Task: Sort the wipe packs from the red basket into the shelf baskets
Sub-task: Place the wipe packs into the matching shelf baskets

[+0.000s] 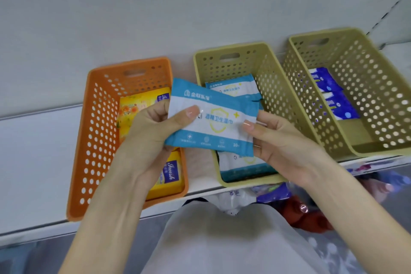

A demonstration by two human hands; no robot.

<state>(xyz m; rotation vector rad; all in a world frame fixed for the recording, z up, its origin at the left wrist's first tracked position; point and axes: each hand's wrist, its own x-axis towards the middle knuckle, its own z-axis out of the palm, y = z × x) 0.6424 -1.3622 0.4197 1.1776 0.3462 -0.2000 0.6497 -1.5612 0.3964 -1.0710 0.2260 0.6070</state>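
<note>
Wipe pack (213, 122), gripped by left hand (146, 138) and right hand (282, 140), partly covers middle basket (274, 87) (seemingly matching packs (233, 89) inside).

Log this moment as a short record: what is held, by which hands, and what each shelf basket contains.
held: light-blue pack, pinched at its ends by left hand and right hand
position: in front of orange basket and middle olive basket
orange basket: yellow packs
middle olive basket: stored light-blue packs
right olive basket: dark-blue packs
</note>
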